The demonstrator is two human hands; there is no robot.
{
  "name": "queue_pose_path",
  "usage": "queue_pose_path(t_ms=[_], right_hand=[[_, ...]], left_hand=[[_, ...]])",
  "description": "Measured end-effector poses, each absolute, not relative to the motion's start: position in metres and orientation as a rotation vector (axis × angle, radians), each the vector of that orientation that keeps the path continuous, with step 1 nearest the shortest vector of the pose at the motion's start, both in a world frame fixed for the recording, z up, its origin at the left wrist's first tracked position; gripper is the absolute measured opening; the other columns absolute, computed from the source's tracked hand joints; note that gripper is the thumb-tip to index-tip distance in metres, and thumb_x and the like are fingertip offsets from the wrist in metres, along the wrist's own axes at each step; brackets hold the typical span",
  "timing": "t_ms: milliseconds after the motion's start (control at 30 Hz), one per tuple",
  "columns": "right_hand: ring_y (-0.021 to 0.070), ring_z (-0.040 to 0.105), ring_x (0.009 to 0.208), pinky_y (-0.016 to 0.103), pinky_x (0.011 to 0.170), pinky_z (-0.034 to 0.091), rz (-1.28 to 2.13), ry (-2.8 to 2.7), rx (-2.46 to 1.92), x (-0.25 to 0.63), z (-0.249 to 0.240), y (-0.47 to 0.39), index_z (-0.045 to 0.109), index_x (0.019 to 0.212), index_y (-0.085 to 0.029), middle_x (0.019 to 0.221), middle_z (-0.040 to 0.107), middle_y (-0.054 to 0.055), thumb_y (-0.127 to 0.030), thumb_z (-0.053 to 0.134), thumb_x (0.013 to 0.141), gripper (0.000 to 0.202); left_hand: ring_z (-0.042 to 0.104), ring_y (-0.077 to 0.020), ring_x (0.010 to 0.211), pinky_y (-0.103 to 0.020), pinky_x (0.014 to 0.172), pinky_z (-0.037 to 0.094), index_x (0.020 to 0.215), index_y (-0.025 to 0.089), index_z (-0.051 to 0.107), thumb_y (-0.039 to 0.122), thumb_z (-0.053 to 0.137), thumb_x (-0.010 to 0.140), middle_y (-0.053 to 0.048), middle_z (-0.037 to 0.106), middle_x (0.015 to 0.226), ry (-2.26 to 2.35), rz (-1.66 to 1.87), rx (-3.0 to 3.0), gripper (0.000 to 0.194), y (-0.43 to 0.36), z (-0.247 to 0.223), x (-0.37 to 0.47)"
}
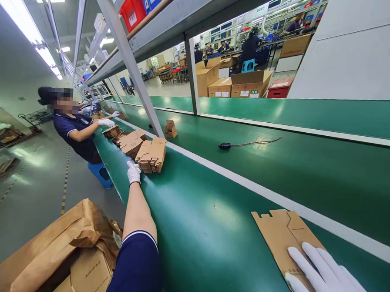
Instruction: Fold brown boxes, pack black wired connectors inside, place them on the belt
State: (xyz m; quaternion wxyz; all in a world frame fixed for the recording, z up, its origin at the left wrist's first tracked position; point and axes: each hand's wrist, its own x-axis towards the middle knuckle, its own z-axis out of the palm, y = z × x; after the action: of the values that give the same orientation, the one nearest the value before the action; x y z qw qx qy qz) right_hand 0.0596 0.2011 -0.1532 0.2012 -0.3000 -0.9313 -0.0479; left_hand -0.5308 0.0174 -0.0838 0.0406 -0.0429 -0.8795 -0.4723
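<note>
Right hand (pixel 335 279), gloved, lay with fingers spread over a flat box (pixel 284 238) beneath it. Left hand (pixel 134 173) seemed to touch the side of a stack of boxes (pixel 152 151) beside its fingers; whether it gripped any, I could not tell. That flat box looked light, stiff but creasable, probably slippery, and best held by its long edges.

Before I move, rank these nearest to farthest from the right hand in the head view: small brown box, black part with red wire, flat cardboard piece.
1. Flat cardboard piece: under the right hand.
2. Black part with red wire: leftward, beyond the white strip.
3. Small brown box: farther left, also beyond the strip, near the gray post.
</note>
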Motion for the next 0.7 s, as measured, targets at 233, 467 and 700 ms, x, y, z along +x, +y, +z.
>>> queue_pose_path(t_ms=[233, 467, 700], right_hand=[[0.0382, 0.053, 0.107, 0.056, 0.085, 0.044, -0.168, -2.551, -0.766, 0.056, -0.128, 0.199, 0.067, 0.104, -0.019, 0.116, 0.060, 0.018, -0.054, 0.035, 0.082, 0.053], [0.0353, 0.045, 0.120, 0.051, 0.094, 0.042, -0.050, -2.529, -0.499, -0.013, -0.090, 0.181, 0.061, 0.112, -0.017, 0.125, 0.053, 0.018, -0.050, 0.038, 0.088, 0.047], [0.0327, 0.047, 0.120, 0.048, 0.093, 0.045, 0.154, -2.652, -0.412, -0.077, -0.113, 0.158, 0.060, 0.116, -0.018, 0.126, 0.054, 0.015, -0.046, 0.040, 0.090, 0.043]], left_hand=[[0.062, -0.0137, 0.079, -0.033, 0.074, 0.053, 0.097, 0.014, 0.061, 0.040, 0.050, 0.090, -0.004, 0.064, 0.092, -2.668, -1.459, -0.172, 0.030, 0.022, -0.089, -0.505], [0.061, -0.0121, 0.071, -0.031, 0.071, 0.052, 0.088, 0.013, 0.062, 0.046, 0.047, 0.090, -0.002, 0.064, 0.080, -2.658, -1.427, -0.287, 0.036, 0.033, -0.095, -0.477], [0.058, -0.0128, 0.054, -0.027, 0.062, 0.048, 0.068, 0.017, 0.066, 0.048, 0.005, 0.095, -0.001, 0.054, 0.048, -2.638, -1.344, -0.553, 0.073, 0.051, -0.094, -0.456]])
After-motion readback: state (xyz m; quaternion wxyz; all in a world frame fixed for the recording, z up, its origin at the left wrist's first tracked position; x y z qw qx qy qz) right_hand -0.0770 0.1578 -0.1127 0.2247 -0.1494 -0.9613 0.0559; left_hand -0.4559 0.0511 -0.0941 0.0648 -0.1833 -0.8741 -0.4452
